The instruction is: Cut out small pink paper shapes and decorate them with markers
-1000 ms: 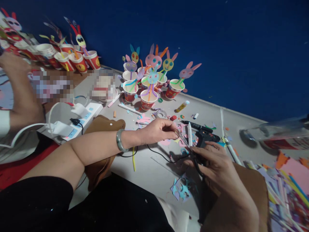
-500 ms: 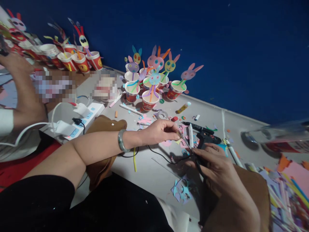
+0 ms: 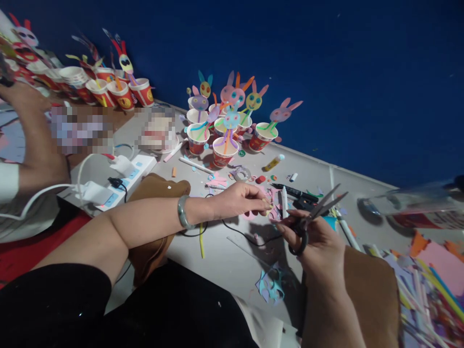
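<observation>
My left hand [image 3: 250, 199], with a bangle on its wrist, is closed in a pinch over the paper scraps; what sits between its fingertips is too small to make out. A pair of scissors [image 3: 314, 212] with black handles is in my right hand [image 3: 319, 241]. Its blades are parted and point up and away to the right. The thumb and forefinger of that hand reach toward the left fingertips, a short gap apart. Just beyond the hands lie a white marker [image 3: 284, 200], a black pen [image 3: 295, 192] and a black glue gun [image 3: 308, 202], partly hidden.
Paper cups [image 3: 225, 152] with rabbit-faced paper figures stand along the blue wall. A power strip [image 3: 126, 181] and brown cloth [image 3: 159, 193] lie left. Tape [image 3: 240, 174], a glue stick [image 3: 273, 163] and paper cut-outs [image 3: 271, 285] are scattered about. At far left is another person's arm [image 3: 39, 130].
The scissors have swung in my right hand from pointing at the left fingertips to pointing up and right. My right fingertips have come nearer the left hand, which stays almost still.
</observation>
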`<state>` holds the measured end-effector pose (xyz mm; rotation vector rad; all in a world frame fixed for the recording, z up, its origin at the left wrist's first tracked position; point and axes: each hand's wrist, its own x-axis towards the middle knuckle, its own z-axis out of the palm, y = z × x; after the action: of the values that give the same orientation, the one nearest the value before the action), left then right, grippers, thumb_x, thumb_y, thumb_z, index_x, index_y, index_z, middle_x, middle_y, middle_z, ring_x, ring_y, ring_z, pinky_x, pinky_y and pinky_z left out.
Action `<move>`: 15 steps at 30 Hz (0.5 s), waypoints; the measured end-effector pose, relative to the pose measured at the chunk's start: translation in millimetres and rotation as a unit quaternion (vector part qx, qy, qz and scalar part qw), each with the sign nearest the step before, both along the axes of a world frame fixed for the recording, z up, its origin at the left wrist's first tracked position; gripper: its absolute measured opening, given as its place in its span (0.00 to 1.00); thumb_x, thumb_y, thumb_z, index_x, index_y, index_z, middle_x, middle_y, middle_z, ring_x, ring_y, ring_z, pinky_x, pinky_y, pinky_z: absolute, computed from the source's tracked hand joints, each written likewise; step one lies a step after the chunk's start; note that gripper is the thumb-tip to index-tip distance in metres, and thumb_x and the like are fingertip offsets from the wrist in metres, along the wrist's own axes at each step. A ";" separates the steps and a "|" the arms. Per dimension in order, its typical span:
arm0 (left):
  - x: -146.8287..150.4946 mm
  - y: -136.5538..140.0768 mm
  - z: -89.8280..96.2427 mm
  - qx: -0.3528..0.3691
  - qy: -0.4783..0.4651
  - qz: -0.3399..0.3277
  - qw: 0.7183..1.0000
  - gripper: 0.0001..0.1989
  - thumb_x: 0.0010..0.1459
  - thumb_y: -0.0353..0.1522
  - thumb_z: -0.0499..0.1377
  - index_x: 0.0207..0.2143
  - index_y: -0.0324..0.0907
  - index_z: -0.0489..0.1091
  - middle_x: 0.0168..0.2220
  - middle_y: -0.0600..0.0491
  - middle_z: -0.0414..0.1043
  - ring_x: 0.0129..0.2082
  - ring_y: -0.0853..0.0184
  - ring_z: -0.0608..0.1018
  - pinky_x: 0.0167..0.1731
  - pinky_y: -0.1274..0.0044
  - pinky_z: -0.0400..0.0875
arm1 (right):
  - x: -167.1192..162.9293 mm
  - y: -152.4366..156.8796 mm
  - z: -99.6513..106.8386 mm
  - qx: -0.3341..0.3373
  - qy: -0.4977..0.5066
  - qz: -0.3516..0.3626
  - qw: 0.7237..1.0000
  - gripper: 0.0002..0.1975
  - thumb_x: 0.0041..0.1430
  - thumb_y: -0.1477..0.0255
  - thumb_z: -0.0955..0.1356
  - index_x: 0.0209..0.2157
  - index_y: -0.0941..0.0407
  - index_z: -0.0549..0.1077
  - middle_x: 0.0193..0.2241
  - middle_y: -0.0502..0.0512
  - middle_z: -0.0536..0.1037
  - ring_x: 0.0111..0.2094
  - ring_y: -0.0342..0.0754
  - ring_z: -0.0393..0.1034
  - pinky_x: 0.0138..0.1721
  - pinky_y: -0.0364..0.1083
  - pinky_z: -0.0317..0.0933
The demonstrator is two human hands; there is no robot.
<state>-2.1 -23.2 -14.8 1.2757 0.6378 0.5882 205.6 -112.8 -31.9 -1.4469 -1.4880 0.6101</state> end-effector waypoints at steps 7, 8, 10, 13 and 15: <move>4.3 -3.7 -8.8 0.023 0.011 -0.017 1.000 0.07 0.55 0.31 0.62 0.27 0.36 0.72 0.24 0.55 0.72 0.26 0.75 0.71 0.29 0.81 0.65 | -30.0 -1.1 -1.2 -0.020 0.137 -0.028 0.990 0.20 0.47 0.71 0.77 0.43 0.53 0.75 0.31 0.51 0.79 0.32 0.46 0.75 0.36 0.46 0.70; 4.8 -3.7 -11.0 0.036 0.016 -0.017 0.999 0.06 0.55 0.30 0.62 0.27 0.36 0.72 0.25 0.55 0.72 0.27 0.75 0.72 0.30 0.81 0.66 | -31.0 -1.2 -1.1 -0.019 0.138 -0.032 0.990 0.20 0.47 0.71 0.77 0.43 0.53 0.75 0.31 0.51 0.79 0.31 0.46 0.75 0.35 0.46 0.70; 5.6 -3.5 -14.4 0.061 0.030 -0.016 0.998 0.06 0.54 0.30 0.62 0.26 0.36 0.72 0.25 0.55 0.72 0.27 0.75 0.72 0.31 0.80 0.66 | -32.2 -1.0 -0.4 -0.016 0.136 -0.039 0.990 0.20 0.46 0.71 0.77 0.43 0.54 0.75 0.30 0.51 0.79 0.31 0.46 0.75 0.35 0.47 0.71; 6.2 -3.0 -16.5 0.076 0.045 -0.019 0.996 0.07 0.54 0.31 0.62 0.26 0.36 0.72 0.25 0.55 0.72 0.27 0.74 0.71 0.31 0.80 0.65 | -33.8 -0.4 0.8 -0.017 0.128 -0.052 0.990 0.19 0.47 0.70 0.77 0.42 0.54 0.74 0.30 0.52 0.79 0.31 0.47 0.75 0.36 0.48 0.71; 6.2 -2.9 -16.4 0.072 0.045 -0.024 0.996 0.08 0.55 0.32 0.62 0.26 0.36 0.72 0.25 0.55 0.72 0.26 0.74 0.71 0.31 0.80 0.65 | -34.9 0.1 1.4 -0.017 0.125 -0.059 0.990 0.19 0.47 0.69 0.77 0.42 0.54 0.74 0.30 0.52 0.79 0.32 0.48 0.76 0.36 0.49 0.71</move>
<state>4.1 -26.0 -31.3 1.4556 0.6461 0.5464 170.7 -112.6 -30.6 -1.4153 -1.1938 0.7189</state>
